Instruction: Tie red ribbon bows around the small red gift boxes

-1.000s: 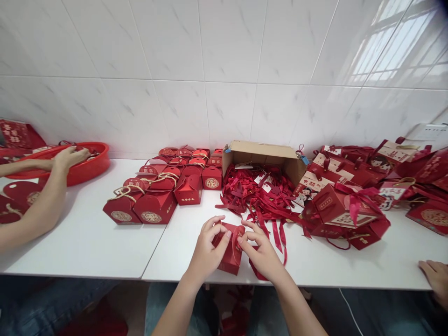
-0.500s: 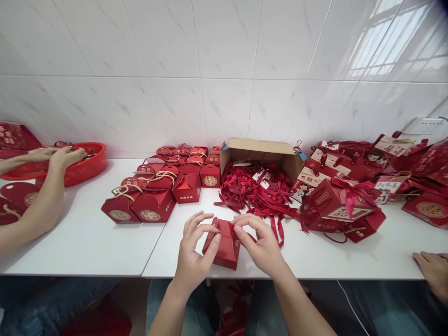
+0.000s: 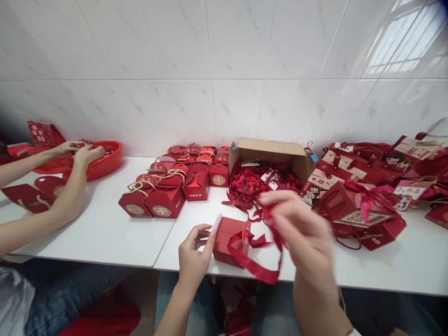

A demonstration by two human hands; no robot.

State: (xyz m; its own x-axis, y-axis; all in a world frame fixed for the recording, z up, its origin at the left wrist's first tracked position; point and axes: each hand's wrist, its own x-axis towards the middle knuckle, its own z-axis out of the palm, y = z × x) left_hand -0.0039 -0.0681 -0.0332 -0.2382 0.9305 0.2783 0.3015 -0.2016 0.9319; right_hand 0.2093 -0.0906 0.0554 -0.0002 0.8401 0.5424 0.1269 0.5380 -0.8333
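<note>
A small red gift box (image 3: pixel 230 238) sits near the table's front edge. My left hand (image 3: pixel 196 251) grips its left side, thumb along the edge of a raised flap. My right hand (image 3: pixel 304 228), blurred by motion, is lifted to the right of the box with its fingers pinched on a red ribbon (image 3: pixel 262 271). The ribbon loops down and back to the box's right flap, where it appears to pass through.
An open carton (image 3: pixel 271 145) full of red ribbons lies behind. Several finished red boxes (image 3: pixel 164 203) stand left; more boxes and bags (image 3: pixel 353 205) are piled right. Far left, another person's hands (image 3: pixel 87 151) are over a red basin (image 3: pixel 112 161); a red bag (image 3: pixel 33 198) lies nearby.
My right hand has left the box top and risen to the right, drawing the ribbon out in a loop. My left hand has settled against the box's side. The view has shifted left.
</note>
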